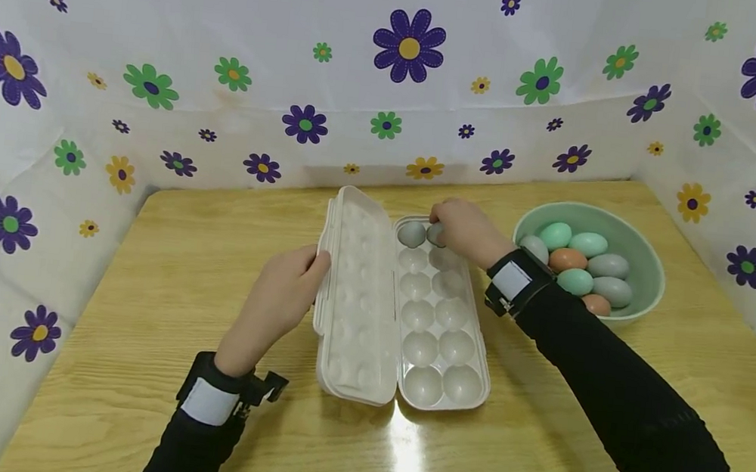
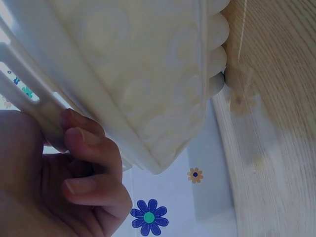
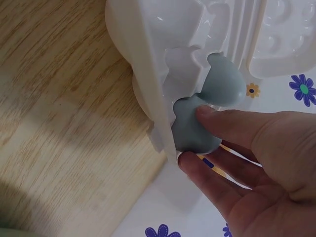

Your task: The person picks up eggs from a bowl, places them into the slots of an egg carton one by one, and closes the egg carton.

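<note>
From head we look forward, down at carton [image 1: 417,315]; from wrists, close: left, lid [image 2: 148,69] near twelve o'clock; right, two blue-grey eggs [image 3: 195,129] head shares.

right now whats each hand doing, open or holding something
Left hand: closed, holding the raised egg-carton lid by its outer edge.
Right hand: closed, pinching a grey egg.

No txt, brand, no. or sign can be read in any view. In head view, blank-looking white patches are seen on the wrist straps: L strap's patch [image 1: 209,402] at approx. 7 o'clock, R strap's patch [image 1: 511,281] at approx. 3 o'clock; no lettering can be made out.
</note>
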`<act>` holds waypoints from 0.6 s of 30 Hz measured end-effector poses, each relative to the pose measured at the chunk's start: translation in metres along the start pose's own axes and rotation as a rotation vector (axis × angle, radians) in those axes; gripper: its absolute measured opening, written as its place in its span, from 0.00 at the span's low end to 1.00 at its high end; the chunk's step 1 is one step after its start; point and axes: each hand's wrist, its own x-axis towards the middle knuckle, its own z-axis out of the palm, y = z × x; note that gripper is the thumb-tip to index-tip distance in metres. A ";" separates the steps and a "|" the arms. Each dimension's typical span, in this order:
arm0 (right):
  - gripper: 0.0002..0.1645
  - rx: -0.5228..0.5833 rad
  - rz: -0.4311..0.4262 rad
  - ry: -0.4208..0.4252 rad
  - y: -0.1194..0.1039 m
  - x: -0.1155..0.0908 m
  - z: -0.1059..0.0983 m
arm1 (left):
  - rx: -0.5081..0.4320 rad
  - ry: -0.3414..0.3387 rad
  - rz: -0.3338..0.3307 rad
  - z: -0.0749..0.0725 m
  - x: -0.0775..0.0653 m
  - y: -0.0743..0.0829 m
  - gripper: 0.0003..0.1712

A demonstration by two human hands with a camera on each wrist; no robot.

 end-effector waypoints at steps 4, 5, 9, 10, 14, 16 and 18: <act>0.17 -0.005 0.000 0.002 -0.001 -0.001 0.000 | -0.005 0.008 0.002 0.000 -0.002 0.000 0.25; 0.17 -0.005 0.003 0.000 -0.001 -0.001 0.000 | -0.006 0.007 0.003 0.001 -0.002 0.000 0.25; 0.17 -0.016 -0.002 -0.001 0.001 -0.004 0.001 | -0.004 -0.003 0.007 0.002 -0.004 0.002 0.24; 0.17 -0.019 -0.003 0.000 0.001 -0.004 0.001 | -0.004 -0.006 0.010 0.002 -0.004 0.002 0.24; 0.17 -0.015 -0.014 0.002 0.000 -0.004 0.001 | 0.003 -0.006 0.011 0.001 -0.005 0.003 0.23; 0.17 -0.008 -0.021 0.005 -0.002 -0.003 0.001 | 0.004 -0.001 0.008 -0.001 -0.005 0.002 0.23; 0.17 0.001 -0.019 0.007 -0.004 -0.003 0.000 | 0.004 0.005 0.008 -0.002 -0.005 0.001 0.23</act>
